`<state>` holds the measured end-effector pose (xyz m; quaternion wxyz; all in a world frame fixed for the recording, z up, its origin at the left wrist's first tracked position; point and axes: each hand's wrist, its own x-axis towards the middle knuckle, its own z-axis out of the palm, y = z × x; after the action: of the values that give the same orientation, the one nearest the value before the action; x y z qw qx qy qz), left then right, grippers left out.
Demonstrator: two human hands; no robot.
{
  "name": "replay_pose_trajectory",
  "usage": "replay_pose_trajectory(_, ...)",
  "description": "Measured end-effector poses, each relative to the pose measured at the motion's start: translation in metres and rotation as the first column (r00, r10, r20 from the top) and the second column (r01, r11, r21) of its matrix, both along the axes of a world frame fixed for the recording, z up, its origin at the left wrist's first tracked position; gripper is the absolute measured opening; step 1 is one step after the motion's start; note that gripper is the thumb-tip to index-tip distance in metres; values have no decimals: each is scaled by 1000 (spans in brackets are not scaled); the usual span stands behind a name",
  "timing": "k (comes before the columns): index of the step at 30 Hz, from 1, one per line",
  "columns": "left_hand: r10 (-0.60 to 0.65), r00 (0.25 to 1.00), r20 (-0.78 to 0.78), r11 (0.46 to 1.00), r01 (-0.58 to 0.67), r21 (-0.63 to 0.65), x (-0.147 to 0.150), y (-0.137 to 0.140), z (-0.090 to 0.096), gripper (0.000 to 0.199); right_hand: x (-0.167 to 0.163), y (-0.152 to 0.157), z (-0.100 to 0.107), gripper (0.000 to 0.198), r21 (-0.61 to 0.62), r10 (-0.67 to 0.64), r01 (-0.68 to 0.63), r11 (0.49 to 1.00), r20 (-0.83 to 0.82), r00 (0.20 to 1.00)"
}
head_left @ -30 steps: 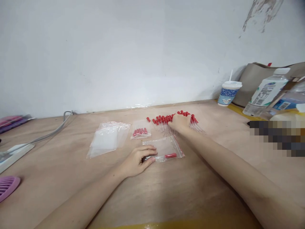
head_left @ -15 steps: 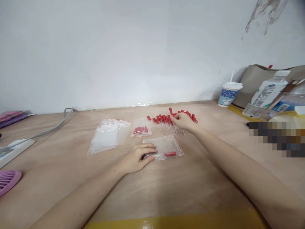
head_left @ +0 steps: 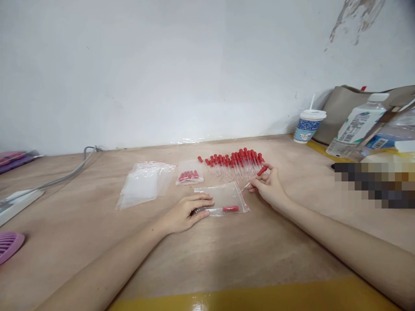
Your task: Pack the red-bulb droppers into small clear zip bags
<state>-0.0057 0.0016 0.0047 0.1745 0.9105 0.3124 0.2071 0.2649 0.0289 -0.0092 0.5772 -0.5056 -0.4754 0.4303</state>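
A clear zip bag (head_left: 223,194) lies flat on the table with one red-bulbed glass dropper (head_left: 230,208) inside. Over its left end rests my left hand (head_left: 191,211), thumb and fingers holding the bag down. My right hand (head_left: 267,185) grips another dropper (head_left: 262,170) by its glass stem, tilted, red bulb up and tip close to the bag's red-striped right edge. Just behind is a spread pile of red-bulbed droppers (head_left: 241,157). Left of the pile, a filled zip bag (head_left: 190,175) contains several droppers.
Several flat zip bags (head_left: 141,185) are stacked on the left. A power strip (head_left: 22,205) with a grey cable and a pink slotted object (head_left: 11,246) lie at far left. On the right stand a paper cup (head_left: 308,126), a plastic bottle (head_left: 358,123) and a grey bag (head_left: 335,108).
My right hand has drawn a dropper from the pile and brought it right and nearer, toward the bag's right edge. My left hand stays on the bag.
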Motion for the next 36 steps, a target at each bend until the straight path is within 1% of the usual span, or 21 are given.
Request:
replay_pose_trajectory(2, 9, 1000, -13, 1000, -9, 1, 0, -1, 2, 33, -4, -3, -2, 58, -24, 44, -45, 999, -49, 998)
replay_pose_trajectory(5, 28, 999, -23, 1000, -27, 9, 1, -3, 4, 37, -4, -7, -4, 40, -58, 145, -150, 987, -90, 985)
replay_pose_trajectory(7, 35, 999, -25, 999, -35, 24, 1, -4, 5, 39, 0, -8, -4, 34, -83, 182, -189, 978, -85, 980)
replay_pose_trajectory(9, 38, 999, -29, 999, -37, 35, 1, -4, 5, 39, 7, -8, -3, 34, -107, 203, -210, 972, -67, 977)
replay_pose_trajectory(10, 37, 999, -30, 999, -36, 36, 0, -3, 5, 39, 12, -7, -2, 35, -117, 228, -232, 966, -47, 973)
replay_pose_trajectory(12, 34, 999, -33, 999, -33, 31, 0, -3, 4, 39, 23, -5, 1, 36, -140, 330, -323, 936, 26, 944)
replay_pose_trajectory(14, 33, 999, -35, 999, -32, 25, -1, -2, 4, 39, 33, -2, 4, 34, -164, 449, -428, 889, 127, 884)
replay_pose_trajectory(16, 37, 999, -37, 999, -36, 23, -1, -2, 4, 39, 39, -1, 7, 31, -164, 519, -493, 855, 237, 821)
replay_pose_trajectory(19, 36, 999, -39, 999, -35, 29, -1, -2, 4, 39, 39, -1, 10, 26, -132, 524, -519, 844, 402, 751)
replay_pose_trajectory(22, 28, 999, -35, 999, -26, 41, 0, -2, 4, 38, 29, -5, 10, 24, -123, 514, -528, 840, 491, 704)
replay_pose_trajectory(28, 41, 998, -51, 998, -39, 44, 3, -2, 4, 37, 9, -11, 6, 22, -53, 465, -507, 860, 490, 737)
replay_pose_trajectory(32, 45, 998, -54, 998, -43, 35, 3, 0, 2, 37, 3, -12, 5, 21, -36, 475, -534, 845, 511, 716)
replay_pose_trajectory(34, 41, 998, -57, 999, -39, 28, 2, 0, 2, 37, 4, -12, 6, 21, -16, 476, -542, 840, 501, 723)
replay_pose_trajectory(36, 37, 997, -62, 999, -36, 19, 2, 0, 2, 37, 8, -11, 7, 22, -31, 496, -553, 833, 484, 721)
